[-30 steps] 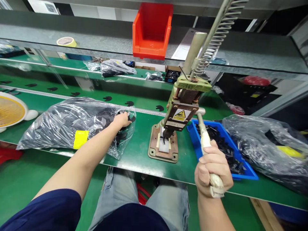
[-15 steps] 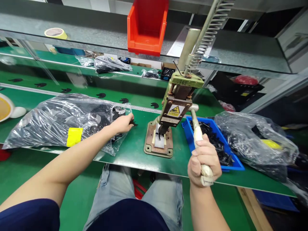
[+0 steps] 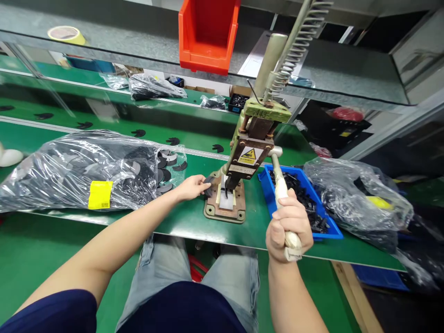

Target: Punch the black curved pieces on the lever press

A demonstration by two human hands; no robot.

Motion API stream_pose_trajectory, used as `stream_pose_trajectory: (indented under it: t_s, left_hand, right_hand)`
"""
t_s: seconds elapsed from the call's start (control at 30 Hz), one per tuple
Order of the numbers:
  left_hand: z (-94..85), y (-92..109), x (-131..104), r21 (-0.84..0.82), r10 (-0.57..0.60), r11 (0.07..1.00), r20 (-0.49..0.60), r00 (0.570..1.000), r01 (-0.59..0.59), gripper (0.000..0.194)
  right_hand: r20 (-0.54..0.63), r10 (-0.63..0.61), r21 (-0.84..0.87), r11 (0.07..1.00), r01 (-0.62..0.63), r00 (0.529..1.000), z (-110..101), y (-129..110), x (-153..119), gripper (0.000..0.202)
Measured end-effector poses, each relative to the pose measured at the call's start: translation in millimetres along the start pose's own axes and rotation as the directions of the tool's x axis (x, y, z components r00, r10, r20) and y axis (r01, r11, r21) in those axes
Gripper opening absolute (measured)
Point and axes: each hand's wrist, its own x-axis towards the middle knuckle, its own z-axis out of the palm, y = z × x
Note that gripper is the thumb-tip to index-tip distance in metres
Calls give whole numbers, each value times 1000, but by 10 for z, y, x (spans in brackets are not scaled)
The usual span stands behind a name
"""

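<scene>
Looking down, head view: both bare hands at a green bench [image 3: 187, 222], on either side of a green press [image 3: 268, 111].
Left hand [image 3: 192, 187]: pinching a flat black piece [image 3: 209, 184] between thumb and fingers, at the left edge of the press base [image 3: 222, 213]; touching it or just above, cannot tell.
Right hand [image 3: 291, 226]: closed firmly round the pale wrapped lever [image 3: 281, 187].
Under the press head: dark tooling [image 3: 236, 181] over a pale pad [image 3: 226, 201]; gap between, cannot tell.
Left of press: clear bag [image 3: 69, 169] full of dark pieces, some showing at the end nearest the press; yellow label [image 3: 100, 195] on the front.
Right of press: blue tray [image 3: 266, 196] of small black parts [image 3: 314, 210], just beside another clear bag [image 3: 357, 199].
Pinch risk: possibly crushed left fingertips, from pulling the lever with fingers under the tooling.
Fit risk: perhaps a skewed or marked piece, from pressing before seating it square on the pad.
Drop risk: possible slip onto the bench, given a fingertip hold at one end.
</scene>
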Motion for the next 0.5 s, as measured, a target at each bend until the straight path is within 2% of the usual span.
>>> stream_pose_trajectory:
  t_s: [0.1,0.23,0.37,0.5]
  left_hand:
    - [115,154,54,-94,2,996,55,998,3,26]
    - [230,256,127,-82,9,997,77,997,-3,23]
    - [240,268,176,-87,-22,996,101,995,31,25]
    - [242,292,200,-89,-57,994,75,996,64,23]
  right_hand:
    - [3,6,-13,1000,-6,1000,-5,5,-3,19]
    - [18,-1,-21,1000,1,1000,-19,10,-5,19]
    - [15,-2,-10,1000,3,1000,-20,13,-12,19]
    - [-6,8,-5,1000,-8,1000,3,4,-10,20]
